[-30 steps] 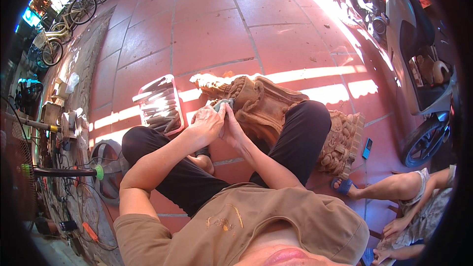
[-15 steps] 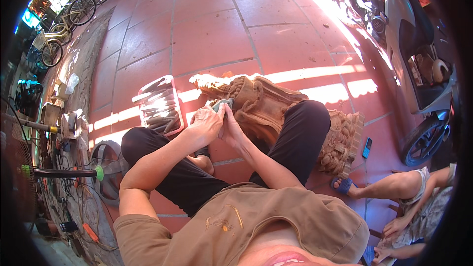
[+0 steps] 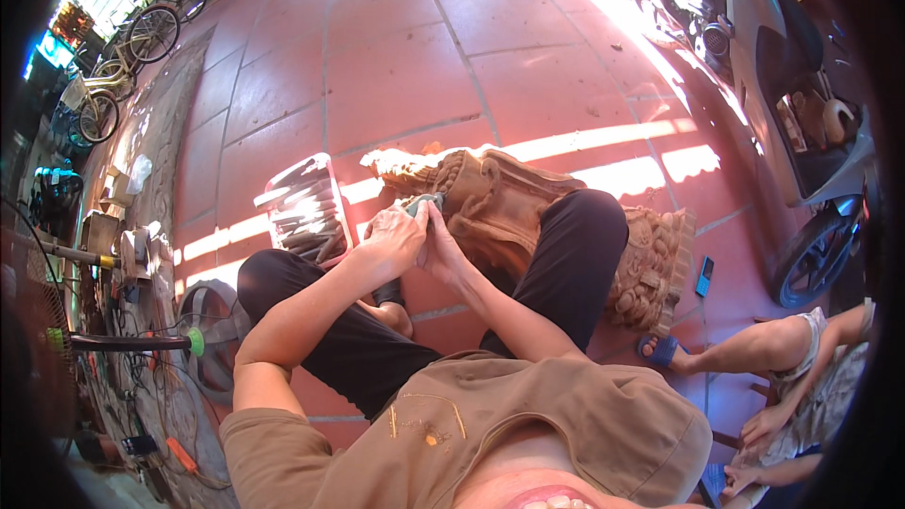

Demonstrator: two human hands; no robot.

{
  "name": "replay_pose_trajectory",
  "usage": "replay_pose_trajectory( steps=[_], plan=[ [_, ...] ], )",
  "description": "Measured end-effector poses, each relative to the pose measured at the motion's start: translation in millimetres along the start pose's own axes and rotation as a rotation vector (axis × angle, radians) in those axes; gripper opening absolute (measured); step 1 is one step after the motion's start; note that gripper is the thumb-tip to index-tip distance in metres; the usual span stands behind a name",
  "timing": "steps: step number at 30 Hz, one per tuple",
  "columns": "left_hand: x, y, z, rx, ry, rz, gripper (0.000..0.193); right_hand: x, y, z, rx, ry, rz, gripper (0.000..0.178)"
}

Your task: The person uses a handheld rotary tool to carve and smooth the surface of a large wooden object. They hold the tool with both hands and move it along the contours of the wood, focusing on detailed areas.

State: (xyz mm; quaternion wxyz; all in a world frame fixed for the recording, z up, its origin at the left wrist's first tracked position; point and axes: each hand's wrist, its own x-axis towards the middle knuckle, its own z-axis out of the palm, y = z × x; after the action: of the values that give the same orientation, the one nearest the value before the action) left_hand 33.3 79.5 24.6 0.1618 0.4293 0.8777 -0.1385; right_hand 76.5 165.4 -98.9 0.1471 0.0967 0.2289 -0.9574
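Observation:
A carved brown wooden piece [image 3: 514, 190] lies on the floor before me, with scrolls, beading and an ornate end beside my right knee. My left hand [image 3: 392, 234] is closed near its far left part, fingers bent round a small grey-green piece [image 3: 428, 200] whose kind I cannot make out. Pressed up beside it, my right hand [image 3: 439, 243] has its fingers closed at the same piece, against the carving. The fingertips and the contact with the wood are partly hidden.
Left of the carving lies a pink-rimmed tray [image 3: 337, 190] of several long dark tools. A fan [image 3: 141, 341] and cords are at far left. On the right are a phone [image 3: 704, 276], a seated person's leg [image 3: 735, 351] and a motorbike [image 3: 801, 254].
The view has shifted slightly. Both hands stay together at the carving with the grey-green piece, with hardly any visible movement.

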Motion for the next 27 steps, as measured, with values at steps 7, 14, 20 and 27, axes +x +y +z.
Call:
replay_pose_trajectory(
  steps=[7,14,20,27],
  plan=[
    [-3,0,2,-0.029,0.01,-0.019,0.074,2,5,-3,0.036,-0.022,-0.003,0.062],
    [-1,-2,5,0.001,0.001,-0.015,0.076,2,5,-1,0.039,-0.024,0.016,0.063],
    [2,-4,12,-0.01,-0.005,-0.022,0.079,1,6,-3,0.032,-0.014,0.031,0.063],
    [-11,-10,26,-0.091,0.145,0.004,0.051,7,12,-3,0.077,0.128,0.063,0.046]
  ],
)
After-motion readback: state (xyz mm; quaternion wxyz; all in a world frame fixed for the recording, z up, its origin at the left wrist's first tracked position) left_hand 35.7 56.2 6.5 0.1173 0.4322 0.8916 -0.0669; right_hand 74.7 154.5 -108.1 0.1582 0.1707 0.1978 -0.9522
